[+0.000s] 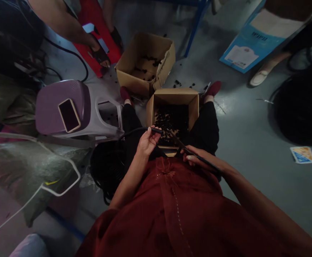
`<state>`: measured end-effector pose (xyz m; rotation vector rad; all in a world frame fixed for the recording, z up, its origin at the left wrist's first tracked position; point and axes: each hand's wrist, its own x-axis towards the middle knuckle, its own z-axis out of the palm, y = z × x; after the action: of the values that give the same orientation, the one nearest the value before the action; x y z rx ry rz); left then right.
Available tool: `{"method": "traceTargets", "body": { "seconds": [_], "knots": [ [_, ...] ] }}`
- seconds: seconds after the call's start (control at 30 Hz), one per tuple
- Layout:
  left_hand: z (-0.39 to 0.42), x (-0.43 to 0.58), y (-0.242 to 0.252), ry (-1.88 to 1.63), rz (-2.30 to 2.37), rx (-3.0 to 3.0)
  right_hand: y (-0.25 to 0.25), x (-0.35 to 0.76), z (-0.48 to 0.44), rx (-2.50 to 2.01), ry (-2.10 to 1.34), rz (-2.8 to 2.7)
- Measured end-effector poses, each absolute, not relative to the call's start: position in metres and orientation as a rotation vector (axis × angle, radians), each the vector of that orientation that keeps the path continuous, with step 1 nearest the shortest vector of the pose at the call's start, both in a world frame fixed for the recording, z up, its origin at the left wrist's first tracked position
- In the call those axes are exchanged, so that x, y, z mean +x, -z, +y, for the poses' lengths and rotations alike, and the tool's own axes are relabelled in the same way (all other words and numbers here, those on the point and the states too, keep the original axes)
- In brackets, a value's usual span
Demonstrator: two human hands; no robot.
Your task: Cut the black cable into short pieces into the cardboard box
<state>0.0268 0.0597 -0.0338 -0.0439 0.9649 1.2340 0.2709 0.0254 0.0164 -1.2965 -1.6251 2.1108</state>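
Observation:
My left hand is closed on a black cable near its end, which points right over a cardboard box. My right hand grips a long dark tool; its thin tip comes close to the cable's end, and its handle runs back along my forearm. Whether it is a pair of shears or a knife I cannot tell. Between my legs stands the box, holding many short black pieces. At my left, a coil of the black cable lies beside my leg.
Beyond is a second cardboard box with a few black pieces. A purple stool at left carries a phone. Another person's gloved hand rests near a red stool. At right lies a large black coil.

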Motion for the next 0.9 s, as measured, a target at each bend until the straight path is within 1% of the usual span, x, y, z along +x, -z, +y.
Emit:
{"method": "traceTargets", "body": {
  "seconds": [0.33,0.53,0.77,0.9],
  "knots": [
    [0.06,0.028,0.034,-1.216,0.964,-0.046,-0.014,0.274,0.026,-1.347,-2.133,-1.622],
    [0.054,0.031,0.036,-1.198,0.958,0.05,-0.013,0.271,0.029,-1.329,-2.099,-1.6],
    [0.052,0.039,0.033,-1.148,1.0,0.2,-0.005,0.27,0.031,-1.274,-2.119,-1.791],
    [0.054,0.041,0.033,-1.142,1.027,0.211,-0.003,0.269,0.032,-1.263,-2.109,-1.789]
  ]
}}
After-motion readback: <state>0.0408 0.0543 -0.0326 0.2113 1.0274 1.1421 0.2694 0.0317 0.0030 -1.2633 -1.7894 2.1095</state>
